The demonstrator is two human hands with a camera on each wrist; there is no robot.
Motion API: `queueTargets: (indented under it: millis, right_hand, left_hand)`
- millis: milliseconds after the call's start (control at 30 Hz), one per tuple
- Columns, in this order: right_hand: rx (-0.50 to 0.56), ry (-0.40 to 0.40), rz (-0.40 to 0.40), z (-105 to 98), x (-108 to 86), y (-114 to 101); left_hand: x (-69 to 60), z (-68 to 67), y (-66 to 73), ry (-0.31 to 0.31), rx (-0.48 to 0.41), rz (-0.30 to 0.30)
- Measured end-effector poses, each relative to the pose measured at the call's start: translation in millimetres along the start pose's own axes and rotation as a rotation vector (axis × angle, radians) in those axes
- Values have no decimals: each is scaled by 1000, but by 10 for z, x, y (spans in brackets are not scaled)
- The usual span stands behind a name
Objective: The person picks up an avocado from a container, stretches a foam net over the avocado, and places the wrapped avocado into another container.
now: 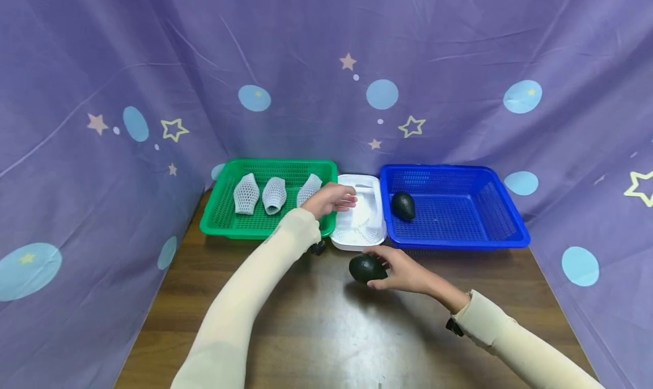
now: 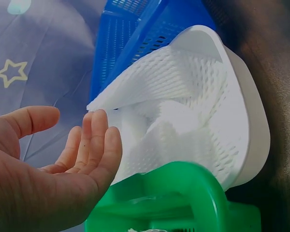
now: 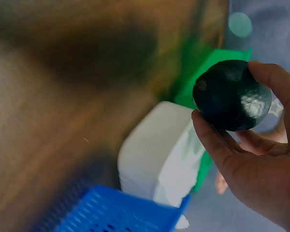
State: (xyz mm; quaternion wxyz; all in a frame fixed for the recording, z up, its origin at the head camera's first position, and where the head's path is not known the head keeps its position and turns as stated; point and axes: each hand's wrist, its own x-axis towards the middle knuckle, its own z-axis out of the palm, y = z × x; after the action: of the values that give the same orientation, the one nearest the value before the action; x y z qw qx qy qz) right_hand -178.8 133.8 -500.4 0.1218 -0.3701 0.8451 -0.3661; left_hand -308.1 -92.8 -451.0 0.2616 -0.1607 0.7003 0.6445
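Observation:
A dark green avocado (image 1: 367, 268) is gripped between the thumb and fingers of my right hand (image 1: 405, 271), held above the table in front of the white basket. The right wrist view shows the same avocado (image 3: 232, 95) with its glossy skin. My left hand (image 1: 331, 199) hovers over the edge between the green basket (image 1: 270, 232) and the white basket (image 1: 357, 245), its fingers loosely bent around nothing. White foam net sleeves (image 2: 183, 92) lie inside the white basket. A second avocado (image 1: 403, 206) sits at the left end of the blue basket (image 1: 459, 244).
Inside the green basket stand three net-covered items, a left one (image 1: 246, 194), a middle one (image 1: 274, 195) and a right one (image 1: 308, 189). The three baskets form a row at the back of the wooden table (image 1: 326, 332), against a purple curtain (image 1: 306, 54).

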Motion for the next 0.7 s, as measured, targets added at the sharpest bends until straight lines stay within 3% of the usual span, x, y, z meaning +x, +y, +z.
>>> queueTargets:
  millis: [400, 700]
  right_hand:
    - [-95, -53, -90, 389, -48, 188]
    - [-149, -97, -43, 540, -80, 255]
  left_hand:
    - [132, 192, -11, -8, -13, 12]
    - [197, 332, -52, 0, 13, 15]
